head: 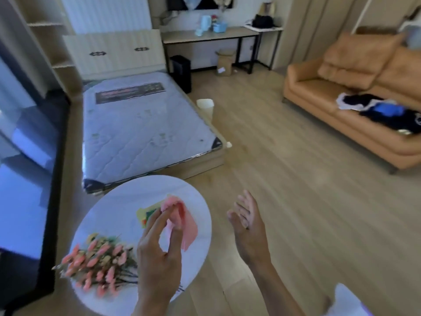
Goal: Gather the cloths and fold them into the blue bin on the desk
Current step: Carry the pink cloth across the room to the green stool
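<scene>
My left hand [160, 249] pinches a pink cloth [184, 222] between thumb and fingers, just above a round white table [109, 215]. Beneath the pink cloth lies a yellow cloth with a green and orange one [145, 214] on the tabletop. My right hand [247, 226] hovers to the right of the table over the floor, fingers straight and holding nothing. Far across the room a small blue bin [219, 27] stands on the desk [227, 35] against the back wall.
A bunch of pink artificial flowers [95, 265] lies on the round table's near side. A bare mattress [145, 124] lies ahead on the left. An orange sofa [355, 106] with dark and blue clothes [387, 112] stands right. A white wastebasket [205, 108] stands by the mattress.
</scene>
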